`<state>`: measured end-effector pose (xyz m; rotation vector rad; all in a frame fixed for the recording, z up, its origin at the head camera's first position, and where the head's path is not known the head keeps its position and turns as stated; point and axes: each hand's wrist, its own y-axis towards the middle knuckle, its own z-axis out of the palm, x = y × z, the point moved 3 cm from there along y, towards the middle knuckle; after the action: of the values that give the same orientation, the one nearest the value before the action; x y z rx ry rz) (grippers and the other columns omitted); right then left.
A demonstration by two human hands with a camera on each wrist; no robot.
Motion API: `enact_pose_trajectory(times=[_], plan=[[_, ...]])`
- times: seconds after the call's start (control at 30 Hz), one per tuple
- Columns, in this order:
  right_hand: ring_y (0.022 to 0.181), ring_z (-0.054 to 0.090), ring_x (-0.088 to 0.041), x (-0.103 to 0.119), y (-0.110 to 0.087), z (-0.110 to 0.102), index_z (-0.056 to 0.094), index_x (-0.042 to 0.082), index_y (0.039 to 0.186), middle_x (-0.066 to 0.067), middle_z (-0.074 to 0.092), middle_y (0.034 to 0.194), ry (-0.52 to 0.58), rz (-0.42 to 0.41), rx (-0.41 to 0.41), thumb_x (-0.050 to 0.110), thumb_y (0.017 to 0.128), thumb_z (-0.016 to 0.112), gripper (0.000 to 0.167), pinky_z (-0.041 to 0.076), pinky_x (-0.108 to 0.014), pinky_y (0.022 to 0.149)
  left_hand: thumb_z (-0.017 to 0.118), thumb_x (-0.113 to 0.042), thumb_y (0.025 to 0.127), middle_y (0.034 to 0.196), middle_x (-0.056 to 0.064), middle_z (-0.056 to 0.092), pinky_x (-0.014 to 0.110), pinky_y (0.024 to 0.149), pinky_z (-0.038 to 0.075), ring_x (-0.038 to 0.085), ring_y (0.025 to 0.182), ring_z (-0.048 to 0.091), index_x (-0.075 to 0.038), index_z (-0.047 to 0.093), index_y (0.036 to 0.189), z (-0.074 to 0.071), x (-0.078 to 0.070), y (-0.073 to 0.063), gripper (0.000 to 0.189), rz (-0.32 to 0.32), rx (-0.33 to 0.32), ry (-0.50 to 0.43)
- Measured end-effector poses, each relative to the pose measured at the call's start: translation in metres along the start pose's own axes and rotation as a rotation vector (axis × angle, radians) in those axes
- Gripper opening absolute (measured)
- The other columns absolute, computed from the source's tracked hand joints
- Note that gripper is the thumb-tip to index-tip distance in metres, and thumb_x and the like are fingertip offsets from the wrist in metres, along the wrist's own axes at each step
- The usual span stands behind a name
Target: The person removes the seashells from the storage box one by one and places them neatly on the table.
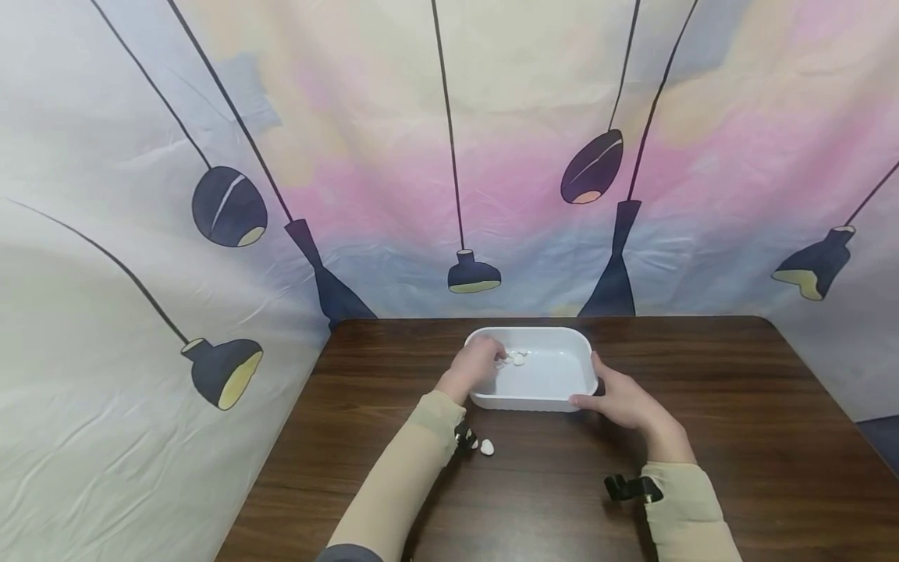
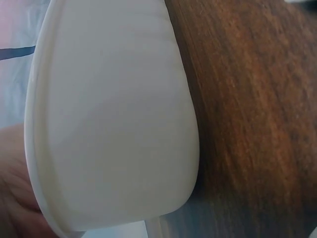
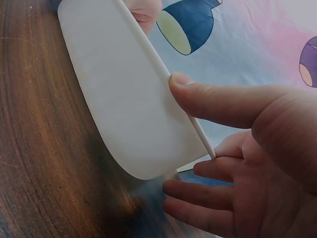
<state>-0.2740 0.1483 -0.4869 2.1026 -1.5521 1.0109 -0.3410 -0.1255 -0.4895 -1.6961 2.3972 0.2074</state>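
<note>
A white rectangular tray [image 1: 555, 378] sits toward the far edge of the table, with several small white pebbles [image 1: 519, 360] at its left inside. My left hand [image 1: 477, 363] reaches over the tray's left rim, fingers bent down beside those pebbles. Its fingertips are mostly hidden, and I cannot tell whether they pinch one. My right hand [image 1: 625, 396] holds the tray's right end. In the right wrist view the thumb [image 3: 213, 101] lies on the rim while the other fingers reach round the corner. The tray's outer wall [image 2: 119, 114] fills much of the left wrist view.
A white pebble [image 1: 488, 447] lies on the brown wooden table [image 1: 541, 492] in front of the tray, with another partly hidden by the left wrist's black camera mount [image 1: 464, 436]. A cloth with painted lamps [image 1: 474, 273] hangs right behind the table.
</note>
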Motion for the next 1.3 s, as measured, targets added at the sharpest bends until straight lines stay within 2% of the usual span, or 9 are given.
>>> enact_pose_trajectory(times=[0.1, 0.3, 0.4, 0.6, 0.8, 1.0, 1.3], plan=[[0.147, 0.036, -0.057, 0.0, -0.001, -0.001, 0.009, -0.012, 0.165, -0.041, 0.027, 0.163, -0.004, 0.001, 0.001, 0.046, 0.097, 0.078, 0.113, 0.035, -0.071, 0.114, 0.065, 0.006, 0.095, 0.12, 0.004, 0.077, 0.035, 0.107, 0.051, 0.021, 0.122, 0.067, -0.01, 0.081, 0.119, 0.0, -0.001, 0.001, 0.033, 0.023, -0.005, 0.01], [0.146, 0.038, -0.057, 0.002, -0.001, -0.002, 0.011, -0.014, 0.163, -0.042, 0.029, 0.162, -0.02, -0.034, -0.001, 0.045, 0.097, 0.079, 0.112, 0.038, -0.069, 0.113, 0.065, 0.011, 0.093, 0.107, -0.001, 0.078, 0.032, 0.096, 0.055, 0.016, 0.105, 0.068, -0.013, 0.083, 0.11, 0.001, -0.002, 0.001, 0.034, 0.058, -0.011, -0.001], [0.146, 0.038, -0.057, 0.002, -0.002, -0.002, 0.011, -0.015, 0.163, -0.042, 0.029, 0.161, -0.02, -0.035, 0.001, 0.044, 0.097, 0.079, 0.112, 0.038, -0.069, 0.112, 0.064, 0.012, 0.093, 0.106, -0.001, 0.077, 0.031, 0.095, 0.055, 0.015, 0.102, 0.067, -0.013, 0.083, 0.11, 0.001, -0.002, 0.001, 0.036, 0.066, -0.004, -0.018], [0.147, 0.037, -0.058, 0.0, -0.001, -0.002, 0.01, -0.014, 0.164, -0.042, 0.028, 0.162, -0.021, -0.028, -0.002, 0.045, 0.096, 0.079, 0.113, 0.038, -0.07, 0.112, 0.072, 0.005, 0.09, 0.114, 0.0, 0.076, 0.032, 0.099, 0.054, 0.016, 0.111, 0.067, -0.013, 0.082, 0.114, 0.002, -0.002, 0.002, 0.031, 0.059, -0.009, -0.016], [0.147, 0.037, -0.057, -0.001, -0.001, -0.001, 0.01, -0.014, 0.164, -0.042, 0.029, 0.162, -0.014, -0.035, -0.005, 0.046, 0.096, 0.079, 0.113, 0.037, -0.07, 0.113, 0.084, -0.012, 0.091, 0.118, 0.002, 0.075, 0.035, 0.096, 0.057, 0.019, 0.114, 0.067, -0.011, 0.081, 0.116, 0.002, -0.005, -0.001, 0.025, 0.005, -0.008, 0.0], [0.147, 0.037, -0.057, 0.002, -0.003, -0.001, 0.012, -0.014, 0.163, -0.042, 0.03, 0.162, -0.006, -0.033, -0.008, 0.044, 0.096, 0.079, 0.111, 0.038, -0.069, 0.113, 0.084, -0.018, 0.092, 0.118, 0.001, 0.075, 0.035, 0.095, 0.057, 0.019, 0.113, 0.068, -0.012, 0.082, 0.116, 0.004, -0.006, -0.002, 0.024, -0.013, -0.011, 0.045], [0.147, 0.038, -0.057, 0.0, -0.002, 0.001, 0.012, -0.014, 0.163, -0.041, 0.03, 0.161, -0.009, -0.031, -0.013, 0.045, 0.096, 0.08, 0.112, 0.038, -0.069, 0.113, 0.08, -0.017, 0.095, 0.125, -0.004, 0.076, 0.035, 0.1, 0.055, 0.017, 0.121, 0.067, -0.018, 0.083, 0.12, 0.01, -0.002, -0.001, 0.025, 0.002, 0.013, 0.084]])
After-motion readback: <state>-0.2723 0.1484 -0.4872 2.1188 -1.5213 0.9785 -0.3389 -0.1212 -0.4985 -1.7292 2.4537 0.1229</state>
